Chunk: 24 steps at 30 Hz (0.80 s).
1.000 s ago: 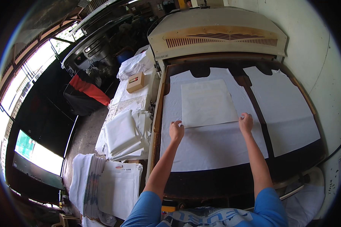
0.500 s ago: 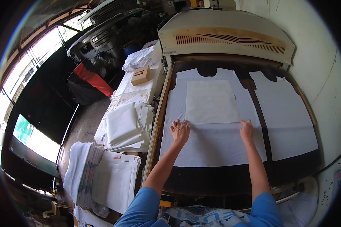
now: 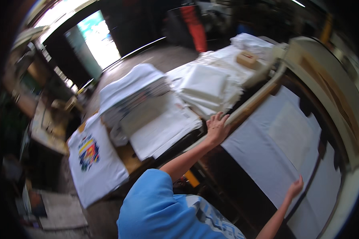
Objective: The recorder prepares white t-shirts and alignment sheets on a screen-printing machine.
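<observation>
At the left, a white cloth T-shirt with a multicoloured print (image 3: pixel 101 171) lies at the end of a brown wooden desk (image 3: pixel 131 156). Next comes a thick white folded bundle (image 3: pixel 133 81), with a flat stack of white sheets (image 3: pixel 163 131) in front. The person's left hand (image 3: pixel 217 128) is released, fingers spread, between that stack and the dark, flat press bed (image 3: pixel 235 183); blur hides whether it touches the rim. On the bed, a pale-white fabric panel (image 3: pixel 249 147) bears a cream-white rectangular paper sheet (image 3: pixel 291 131), lying flat. The right hand (image 3: pixel 296 187) is partly curled beside the sheet's near corner; whether it grips cannot be told. The step in hand appears to be placing the sheet. A next move would call for leaving that corner undisturbed.
</observation>
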Each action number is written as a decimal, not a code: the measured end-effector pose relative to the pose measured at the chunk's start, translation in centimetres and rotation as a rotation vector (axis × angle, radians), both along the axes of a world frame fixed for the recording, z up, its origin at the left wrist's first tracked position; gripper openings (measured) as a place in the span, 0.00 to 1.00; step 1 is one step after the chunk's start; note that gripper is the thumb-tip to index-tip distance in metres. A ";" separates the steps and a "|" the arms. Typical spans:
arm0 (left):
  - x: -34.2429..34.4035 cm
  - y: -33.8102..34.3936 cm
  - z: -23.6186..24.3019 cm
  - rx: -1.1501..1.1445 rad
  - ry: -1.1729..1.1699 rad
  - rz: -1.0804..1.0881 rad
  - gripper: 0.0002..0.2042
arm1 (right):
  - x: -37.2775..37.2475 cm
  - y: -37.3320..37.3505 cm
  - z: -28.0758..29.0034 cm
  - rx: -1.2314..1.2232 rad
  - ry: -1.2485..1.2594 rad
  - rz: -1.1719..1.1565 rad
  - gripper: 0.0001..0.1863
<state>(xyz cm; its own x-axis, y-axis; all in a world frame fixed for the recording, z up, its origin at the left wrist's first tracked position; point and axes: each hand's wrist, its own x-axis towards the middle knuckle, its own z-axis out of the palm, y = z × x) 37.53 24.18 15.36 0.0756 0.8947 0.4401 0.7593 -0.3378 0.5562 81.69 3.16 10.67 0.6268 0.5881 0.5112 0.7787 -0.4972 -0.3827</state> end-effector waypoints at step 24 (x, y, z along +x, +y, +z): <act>-41.9 -14.3 -18.4 -0.535 -0.654 0.852 0.19 | -38.8 0.3 8.4 -0.012 0.081 0.510 0.11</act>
